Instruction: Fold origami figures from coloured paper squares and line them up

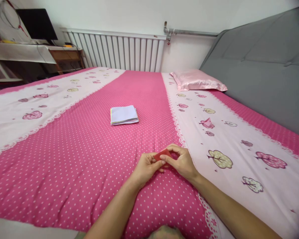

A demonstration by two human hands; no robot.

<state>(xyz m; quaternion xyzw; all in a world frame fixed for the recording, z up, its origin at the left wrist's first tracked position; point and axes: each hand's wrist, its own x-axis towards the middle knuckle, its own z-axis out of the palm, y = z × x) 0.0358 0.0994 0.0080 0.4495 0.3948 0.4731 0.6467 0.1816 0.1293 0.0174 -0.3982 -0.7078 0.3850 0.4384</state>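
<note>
A small folded red paper (162, 154) is pinched between both my hands, low over the pink dotted bedspread (89, 159). My left hand (146, 168) grips its left side with curled fingers. My right hand (182, 162) closes on its right side, thumb on top. A stack of paper sheets (124, 115), white on top with coloured edges, lies flat farther up the bed, well apart from my hands. A small folded pink paper shape (207, 123) rests on the pale patterned strip to the right.
A pink satin pillow (197, 80) lies at the head of the bed beside the grey padded headboard (264, 73). A white radiator (119, 49) lines the far wall. A desk with a dark monitor (37, 24) stands at the far left.
</note>
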